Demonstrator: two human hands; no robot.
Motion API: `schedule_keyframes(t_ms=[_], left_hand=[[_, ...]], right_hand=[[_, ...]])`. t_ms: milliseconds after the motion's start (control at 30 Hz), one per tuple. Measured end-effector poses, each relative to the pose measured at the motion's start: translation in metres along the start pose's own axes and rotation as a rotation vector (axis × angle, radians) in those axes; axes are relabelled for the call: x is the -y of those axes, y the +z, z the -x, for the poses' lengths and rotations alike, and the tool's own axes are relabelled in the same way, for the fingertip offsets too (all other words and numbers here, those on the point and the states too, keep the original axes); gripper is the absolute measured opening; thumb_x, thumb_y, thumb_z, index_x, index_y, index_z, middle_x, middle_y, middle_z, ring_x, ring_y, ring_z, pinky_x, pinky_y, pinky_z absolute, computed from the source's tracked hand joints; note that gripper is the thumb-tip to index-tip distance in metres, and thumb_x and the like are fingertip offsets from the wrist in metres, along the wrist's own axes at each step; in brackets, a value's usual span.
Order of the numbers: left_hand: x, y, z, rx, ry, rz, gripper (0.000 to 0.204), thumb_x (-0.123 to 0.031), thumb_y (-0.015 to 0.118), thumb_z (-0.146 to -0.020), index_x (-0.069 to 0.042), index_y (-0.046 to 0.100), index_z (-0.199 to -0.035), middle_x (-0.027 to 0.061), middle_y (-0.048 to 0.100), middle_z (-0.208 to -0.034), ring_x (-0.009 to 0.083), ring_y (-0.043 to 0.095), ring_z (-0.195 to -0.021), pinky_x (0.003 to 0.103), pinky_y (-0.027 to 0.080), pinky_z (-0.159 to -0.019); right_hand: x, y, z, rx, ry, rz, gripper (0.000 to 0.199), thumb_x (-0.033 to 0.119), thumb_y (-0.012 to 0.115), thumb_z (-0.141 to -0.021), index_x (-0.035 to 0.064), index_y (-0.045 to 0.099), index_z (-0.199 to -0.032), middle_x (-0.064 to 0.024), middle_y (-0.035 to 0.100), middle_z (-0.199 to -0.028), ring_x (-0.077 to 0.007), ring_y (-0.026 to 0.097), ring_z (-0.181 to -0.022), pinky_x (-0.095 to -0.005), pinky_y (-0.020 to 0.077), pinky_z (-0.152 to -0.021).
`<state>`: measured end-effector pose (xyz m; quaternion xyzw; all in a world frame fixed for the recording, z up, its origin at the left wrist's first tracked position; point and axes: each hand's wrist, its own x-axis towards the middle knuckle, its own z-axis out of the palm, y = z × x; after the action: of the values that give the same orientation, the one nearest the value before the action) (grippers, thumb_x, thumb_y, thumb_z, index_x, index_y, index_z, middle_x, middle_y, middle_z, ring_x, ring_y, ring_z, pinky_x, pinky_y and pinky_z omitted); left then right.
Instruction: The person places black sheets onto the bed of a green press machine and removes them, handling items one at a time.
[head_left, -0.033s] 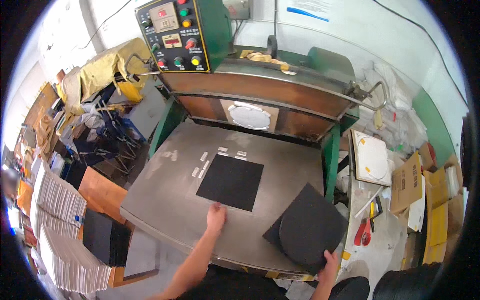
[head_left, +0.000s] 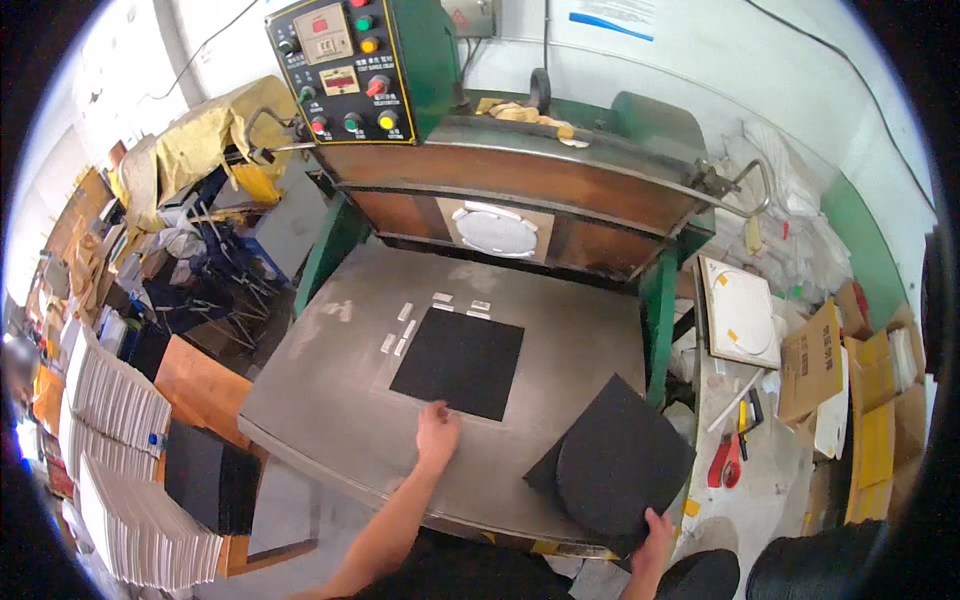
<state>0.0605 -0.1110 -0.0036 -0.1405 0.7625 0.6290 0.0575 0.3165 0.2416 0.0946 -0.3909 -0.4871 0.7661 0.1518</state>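
Note:
A square black sheet (head_left: 460,362) lies flat on the grey metal bed (head_left: 320,400) of a press, beside several small white strips (head_left: 388,343). At the sheet's near edge is my left hand (head_left: 438,430), fingertips at its border and slightly apart; I see nothing held in it. On the right front corner of the bed rest a black round piece (head_left: 610,485) and black square sheet material (head_left: 635,425), overlapping. My right hand (head_left: 652,545) grips these black pieces at their near right edge, thumb on top. Its other fingers are partly hidden.
A press head with a white oval die (head_left: 497,231) rises behind the bed. Its control panel (head_left: 345,75) stands at the upper left. On the right, red-handled scissors (head_left: 728,462) lie on a side table by cardboard boxes (head_left: 812,360). White sheet stacks (head_left: 140,520) stand left.
My left hand has shifted slightly right along the black sheet's near edge and its fingers have loosened. The right hand stays at the black pieces' edge.

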Motion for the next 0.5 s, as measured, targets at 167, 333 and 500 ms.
schedule_keyframes(t_ms=[167, 333, 500], left_hand=[[-0.042, 0.083, -0.028, -0.041, 0.621, -0.838, 0.065, -0.026, 0.071, -0.075, -0.001, 0.046, -0.130, 0.0200, 0.046, -0.136, 0.0354, 0.041, -0.128, 0.044, 0.036, -0.105], [-0.033, 0.102, -0.064, 0.021, 0.614, -1.021, 0.057, -0.022, 0.063, -0.079, -0.003, 0.047, -0.131, 0.0203, 0.041, -0.142, 0.0359, 0.032, -0.136, 0.051, 0.024, -0.112], [-0.033, 0.094, -0.050, 0.190, 0.562, -0.822, 0.052, -0.029, 0.061, -0.085, -0.003, 0.050, -0.128, 0.0194, 0.051, -0.134, 0.0359, 0.049, -0.124, 0.049, 0.037, -0.104]], right_hand=[[-0.031, 0.010, 0.063, -0.293, -0.214, 0.345, 0.045, 0.008, 0.054, -0.086, -0.0038, 0.051, -0.129, -0.0107, 0.060, -0.121, -0.0204, 0.057, -0.105, -0.0314, 0.0422, -0.094], [-0.010, 0.034, 0.121, -0.171, -0.175, 0.030, 0.042, 0.004, 0.054, -0.086, -0.0018, 0.053, -0.128, -0.0087, 0.062, -0.119, -0.0201, 0.059, -0.102, -0.0307, 0.0431, -0.093], [-0.030, 0.029, 0.171, -0.134, -0.174, -0.190, 0.040, 0.007, 0.054, -0.092, 0.0019, 0.049, -0.132, -0.0091, 0.059, -0.124, -0.0221, 0.058, -0.109, -0.0363, 0.0440, -0.097]])
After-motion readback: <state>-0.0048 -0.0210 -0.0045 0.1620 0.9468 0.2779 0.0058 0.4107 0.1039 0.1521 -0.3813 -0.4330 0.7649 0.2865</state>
